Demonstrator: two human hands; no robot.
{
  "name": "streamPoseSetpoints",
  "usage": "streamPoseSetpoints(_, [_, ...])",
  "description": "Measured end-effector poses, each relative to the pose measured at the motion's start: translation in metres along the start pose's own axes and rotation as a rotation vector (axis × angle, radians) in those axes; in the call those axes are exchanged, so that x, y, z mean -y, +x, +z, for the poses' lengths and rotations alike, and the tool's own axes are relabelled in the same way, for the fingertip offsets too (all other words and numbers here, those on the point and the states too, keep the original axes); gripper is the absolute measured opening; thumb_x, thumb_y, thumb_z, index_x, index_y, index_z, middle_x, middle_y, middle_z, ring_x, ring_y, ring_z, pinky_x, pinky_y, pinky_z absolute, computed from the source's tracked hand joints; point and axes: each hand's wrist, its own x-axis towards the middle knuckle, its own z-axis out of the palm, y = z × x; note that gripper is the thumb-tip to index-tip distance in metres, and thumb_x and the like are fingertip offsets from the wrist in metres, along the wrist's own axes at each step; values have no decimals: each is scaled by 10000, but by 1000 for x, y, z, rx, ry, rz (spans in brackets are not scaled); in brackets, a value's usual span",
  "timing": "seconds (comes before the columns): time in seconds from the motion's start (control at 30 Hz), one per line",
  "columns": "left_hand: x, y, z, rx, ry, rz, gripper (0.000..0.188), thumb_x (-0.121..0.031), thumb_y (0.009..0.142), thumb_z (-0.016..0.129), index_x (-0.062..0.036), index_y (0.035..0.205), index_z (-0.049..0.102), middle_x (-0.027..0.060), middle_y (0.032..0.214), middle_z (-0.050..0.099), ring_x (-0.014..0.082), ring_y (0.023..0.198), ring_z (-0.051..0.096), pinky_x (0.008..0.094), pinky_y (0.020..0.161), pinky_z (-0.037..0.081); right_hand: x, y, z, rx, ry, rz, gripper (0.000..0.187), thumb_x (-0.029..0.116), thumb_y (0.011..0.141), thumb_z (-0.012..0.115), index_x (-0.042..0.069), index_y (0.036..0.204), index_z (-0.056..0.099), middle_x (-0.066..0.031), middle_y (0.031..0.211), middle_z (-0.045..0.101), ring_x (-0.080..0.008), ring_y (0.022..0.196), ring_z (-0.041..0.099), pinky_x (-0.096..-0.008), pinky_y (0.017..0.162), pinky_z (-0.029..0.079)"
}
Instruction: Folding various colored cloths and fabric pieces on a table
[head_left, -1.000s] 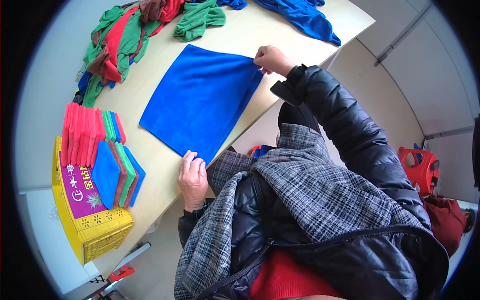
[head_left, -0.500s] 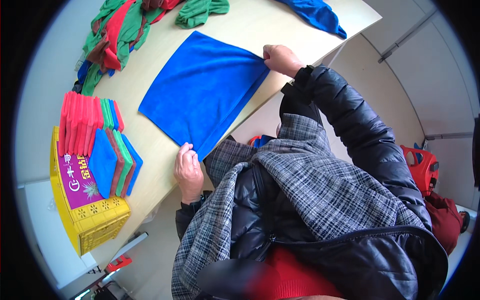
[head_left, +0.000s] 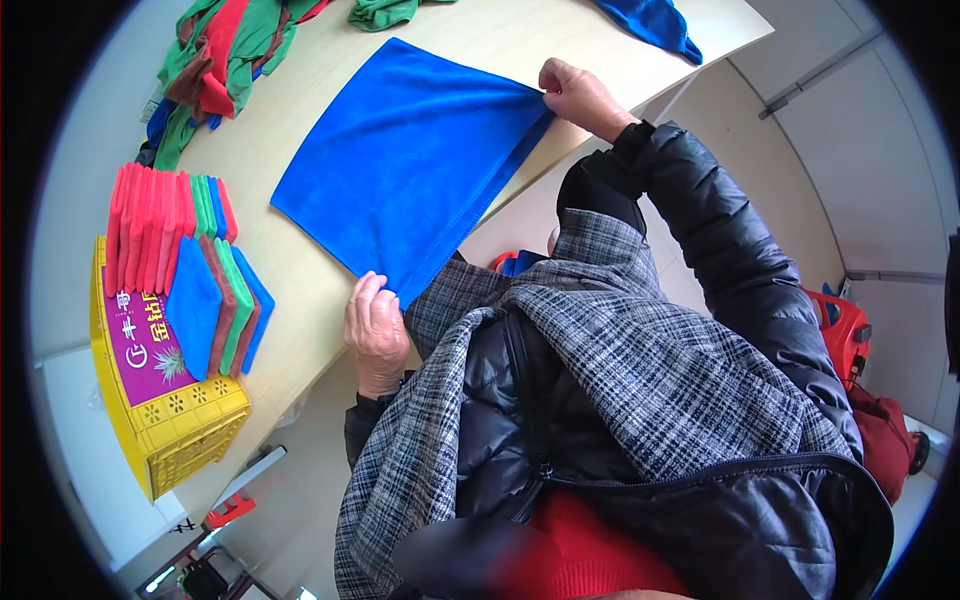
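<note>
Cloth of blue plush [head_left: 410,150], seemingly only half-folded, lies on the pale worktop [head_left: 300,300], my left hand [head_left: 377,330] and right hand [head_left: 583,98] pinching its near corners; left of them stand folded multicoloured cloths [head_left: 145,230], farther off, an unfolded red-green fabric heap [head_left: 222,75].

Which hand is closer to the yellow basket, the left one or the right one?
Left. The left hand is to the right of the yellow basket, at one corner of the blue cloth; the right hand is farther off, at another corner.
</note>
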Motion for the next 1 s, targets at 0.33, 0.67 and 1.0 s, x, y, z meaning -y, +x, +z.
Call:
streamPoseSetpoints(0.33, [-5, -12, 9, 88, 35, 97, 171, -53, 893, 669, -5, 1034, 585, 162, 1173, 622, 373, 1154, 610, 464, 975, 520, -6, -14, -13, 114, -280, -166, 144, 31, 924, 565, 77, 1044, 629, -115, 885, 663, -285, 827, 660, -370, 793, 554])
streamPoseSetpoints(0.67, [-18, 2, 30, 16, 188, 81, 374, -154, 829, 764, -19, 1129, 585, 146, 1129, 607, 358, 1065, 588, 514, 952, 492, 12, -34, -9, 69, -603, -561, 283, 192, 902, 723, 130, 1172, 662, -110, 1181, 627, -293, 1126, 599, -411, 997, 503])
streamPoseSetpoints(1.0, [-12, 9, 17, -70, 79, -40, 258, -90, 864, 695, -20, 1104, 629, 157, 1034, 660, 352, 957, 657, 446, 850, 539, 22, -47, -7, 230, -491, -571, 491, 286, 865, 790, 168, 1317, 638, -99, 1265, 597, -298, 1197, 560, -428, 1095, 439])
